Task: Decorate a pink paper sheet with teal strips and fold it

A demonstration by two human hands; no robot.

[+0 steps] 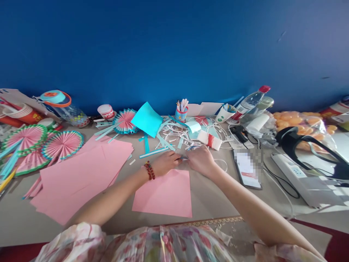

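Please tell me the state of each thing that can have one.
Left hand, fingers curled
Right hand, fingers curled
Separate pink paper sheet, lying flat
Overlapping pink paper sheets, loosely stacked
Pleated pink paper fan with blue edge, spread open
Black smartphone, screen lit
Clear plastic bottle, red cap on
Red yarn, wound up
Small blue cup, upright, filled

paper scraps [167, 142] jam the way just beyond the fingers [174, 157]; bodyward of the fingers, bare bench [209, 198] runs beside the pink sheet [166, 194]!
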